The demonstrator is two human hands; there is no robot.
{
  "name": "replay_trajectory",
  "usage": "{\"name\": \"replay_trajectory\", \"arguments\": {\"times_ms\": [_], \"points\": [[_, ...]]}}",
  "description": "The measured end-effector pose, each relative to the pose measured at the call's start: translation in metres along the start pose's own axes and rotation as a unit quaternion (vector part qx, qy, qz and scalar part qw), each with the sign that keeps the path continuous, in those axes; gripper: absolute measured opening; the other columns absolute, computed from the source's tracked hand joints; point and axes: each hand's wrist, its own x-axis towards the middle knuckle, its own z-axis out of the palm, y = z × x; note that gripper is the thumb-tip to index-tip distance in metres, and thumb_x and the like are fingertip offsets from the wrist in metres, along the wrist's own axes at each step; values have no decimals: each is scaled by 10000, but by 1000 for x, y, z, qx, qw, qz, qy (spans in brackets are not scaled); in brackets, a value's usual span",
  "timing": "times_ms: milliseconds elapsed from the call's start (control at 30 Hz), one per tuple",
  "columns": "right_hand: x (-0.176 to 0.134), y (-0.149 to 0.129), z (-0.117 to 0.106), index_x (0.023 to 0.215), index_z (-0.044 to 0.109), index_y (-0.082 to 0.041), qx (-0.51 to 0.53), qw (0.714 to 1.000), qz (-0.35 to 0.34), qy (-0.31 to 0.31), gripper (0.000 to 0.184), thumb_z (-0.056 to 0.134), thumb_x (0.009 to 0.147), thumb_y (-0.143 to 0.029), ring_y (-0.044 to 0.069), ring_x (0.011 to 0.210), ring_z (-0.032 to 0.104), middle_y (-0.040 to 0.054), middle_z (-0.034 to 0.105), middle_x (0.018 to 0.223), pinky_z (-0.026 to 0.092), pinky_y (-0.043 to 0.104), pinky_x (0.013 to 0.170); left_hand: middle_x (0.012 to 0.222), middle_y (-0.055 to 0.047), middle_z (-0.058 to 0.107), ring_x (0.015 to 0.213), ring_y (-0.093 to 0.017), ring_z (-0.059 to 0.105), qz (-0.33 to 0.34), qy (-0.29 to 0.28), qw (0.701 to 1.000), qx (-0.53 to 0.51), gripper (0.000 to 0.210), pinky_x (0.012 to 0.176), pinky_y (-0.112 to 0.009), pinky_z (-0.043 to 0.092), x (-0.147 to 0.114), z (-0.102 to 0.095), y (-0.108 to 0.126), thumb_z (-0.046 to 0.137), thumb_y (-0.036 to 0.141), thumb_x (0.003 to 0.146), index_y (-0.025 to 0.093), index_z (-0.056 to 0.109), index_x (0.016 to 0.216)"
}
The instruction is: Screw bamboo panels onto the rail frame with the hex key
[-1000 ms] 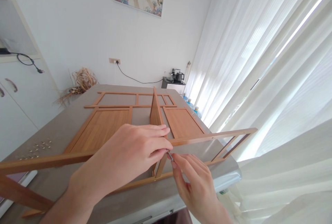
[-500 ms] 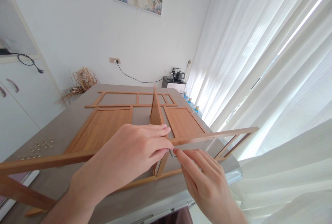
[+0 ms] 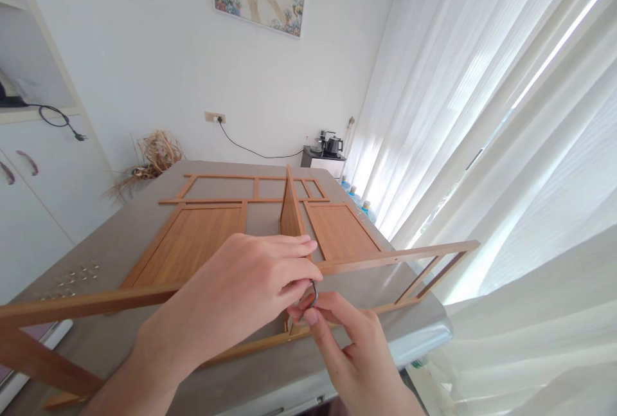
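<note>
My right hand (image 3: 354,342) pinches the bent end of a thin metal Allen key (image 3: 315,295) just below a joint of the wooden frame (image 3: 400,256). My left hand (image 3: 236,300) reaches across the frame and grips it at that joint, its thumb and forefinger close to the upper end of the key. My left fingers hide where the key meets the wood. A wooden panel (image 3: 290,207) stands on edge behind the joint and runs away from me.
Two flat wooden panels (image 3: 207,236) and a slatted wooden frame (image 3: 216,200) lie on the grey tabletop (image 3: 116,223). Several small screws (image 3: 67,281) are grouped at the left. White curtains (image 3: 482,114) hang along the right. A kettle (image 3: 333,144) stands beyond the table.
My right hand has swung down and left, turning the Allen key so its free end now points down towards me. My left hand has stayed on the joint.
</note>
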Motion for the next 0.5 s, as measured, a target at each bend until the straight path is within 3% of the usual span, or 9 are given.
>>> {"name": "replay_trajectory", "arguments": {"times_ms": [100,200,367,500], "points": [[-2,1,4,1012,658,-244,30,999,13,0,151,518,990,-294,121,834,726,6,751,913,468,98,501,978,-1,766,1154,-200,667,4,-10,1000,-8,228,874,-235,551,0,0,-1,569,160,931,236,712,769],[-3,3,4,1024,665,-237,11,1000,-19,-1,161,509,991,-258,120,825,718,11,747,918,517,125,617,1008,7,764,1212,-192,632,-3,-25,1000,-4,212,872,-221,537,0,-1,-1,571,166,937,240,712,798],[-4,9,-5,1084,642,-220,-111,985,-127,41,197,490,981,-150,119,744,650,16,694,862,512,202,689,1092,55,755,1245,-164,608,-20,-32,999,13,201,882,-213,529,0,-2,0,551,223,971,284,717,877],[-2,13,-17,1178,608,-213,-196,964,-164,65,276,500,959,-83,136,764,615,34,682,904,491,239,685,1167,55,736,1243,-160,609,-15,-25,999,29,207,941,-241,530,-1,0,0,536,245,981,303,725,922]]}}
